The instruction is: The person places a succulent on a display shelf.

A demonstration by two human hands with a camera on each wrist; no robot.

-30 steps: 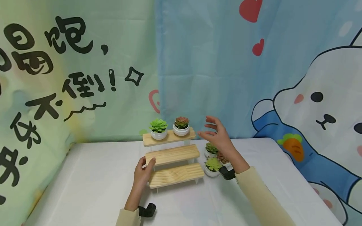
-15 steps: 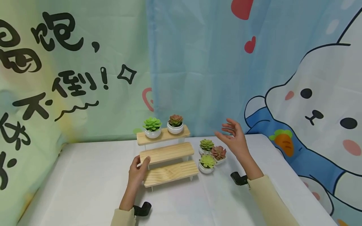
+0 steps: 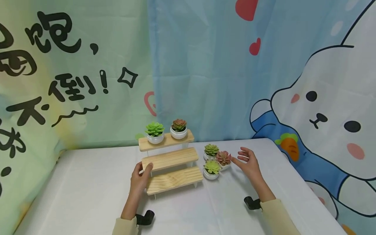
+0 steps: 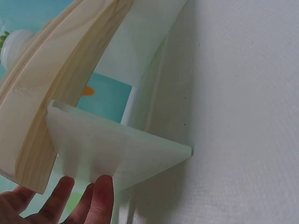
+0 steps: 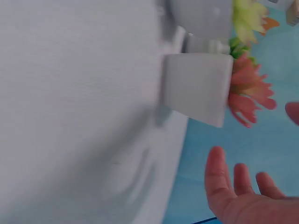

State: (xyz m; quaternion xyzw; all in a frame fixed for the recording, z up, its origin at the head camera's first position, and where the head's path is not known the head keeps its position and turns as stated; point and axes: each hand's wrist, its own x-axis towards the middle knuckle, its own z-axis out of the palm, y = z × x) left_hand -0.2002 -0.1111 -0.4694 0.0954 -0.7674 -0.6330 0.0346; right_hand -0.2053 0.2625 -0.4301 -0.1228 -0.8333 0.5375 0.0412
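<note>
A three-tier wooden display stand (image 3: 170, 159) stands left of centre in the head view. My left hand (image 3: 139, 178) holds its left end, thumb over the middle board. In the left wrist view, fingertips (image 4: 103, 186) lie against a translucent side panel (image 4: 117, 144). My right hand (image 3: 249, 164) is beside a reddish potted succulent (image 3: 224, 158), fingers spread and holding nothing. The right wrist view shows a gap between the fingers and that plant's white pot (image 5: 198, 86). Against it cluster a dark green succulent (image 3: 211, 150) and a yellow-green succulent (image 3: 212, 167).
On the top board sit a bright green succulent (image 3: 155, 132) and a red-brown succulent (image 3: 178, 129), both in round white pots. A white cloth covers the table (image 3: 94, 192). Behind it hangs a printed curtain (image 3: 199, 71).
My right hand has moved away from the top board, first rightward, then down and in beside the reddish succulent. The left hand keeps its hold on the stand. The head view has shifted slightly.
</note>
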